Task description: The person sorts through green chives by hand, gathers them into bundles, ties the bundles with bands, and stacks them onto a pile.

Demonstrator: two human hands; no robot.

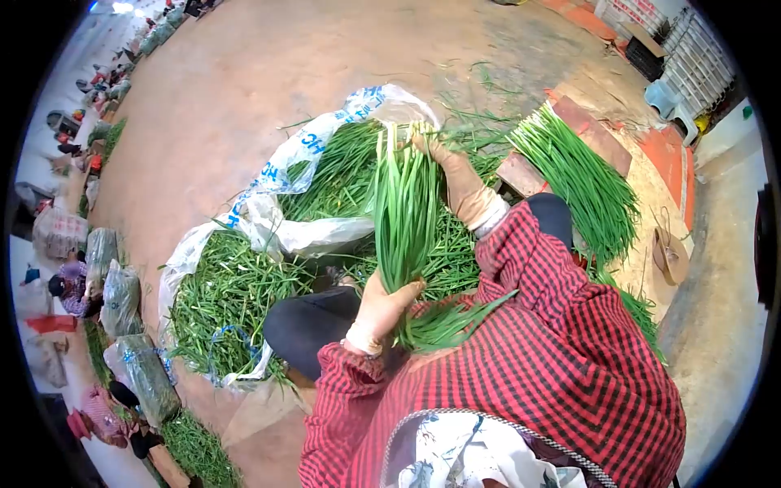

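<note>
Garlic-chive bunch [405,211] held between two hands: left hand [381,311] grasps leaves [399,264] at seven o'clock, right hand [457,172] grips pale ends [418,130] at one; gentle pressure should keep stems [394,163] aligned.

The bunch [404,207] is pale-tipped green, the smock [541,366] red-and-black checked.

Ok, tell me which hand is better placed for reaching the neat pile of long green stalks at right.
Probably the right hand: it is nearer the pile, with the left hand farther left. Both hold a green, leafy bundle.
</note>
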